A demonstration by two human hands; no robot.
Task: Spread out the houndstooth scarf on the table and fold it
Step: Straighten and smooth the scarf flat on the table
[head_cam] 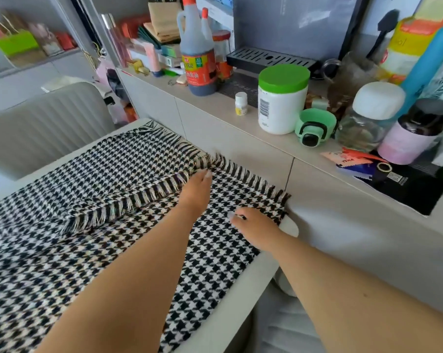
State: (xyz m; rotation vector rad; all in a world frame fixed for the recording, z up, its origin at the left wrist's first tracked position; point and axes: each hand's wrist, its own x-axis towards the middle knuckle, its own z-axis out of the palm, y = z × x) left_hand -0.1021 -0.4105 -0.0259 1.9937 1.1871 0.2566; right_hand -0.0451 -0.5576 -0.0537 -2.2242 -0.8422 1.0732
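Observation:
The black-and-white houndstooth scarf [93, 225] lies across the pale table [228, 317], covering most of it. One fringed end is folded back over the lower layer and runs diagonally from the left toward the middle. My left hand [196, 191] reaches to the far fringe, its fingertips touching the corner of the folded layer. My right hand [253, 229] rests on the scarf near its right fringed corner, fingers curled down onto the cloth, close to the table's right edge.
A grey counter [330, 200] borders the table on the right, crowded with a green-lidded white jar [281, 100], a dark sauce bottle [198, 54], a green cup [314, 128], a clear bottle [368, 115] and a black mat [406, 187]. A ribbed grey chair back [44, 128] stands far left.

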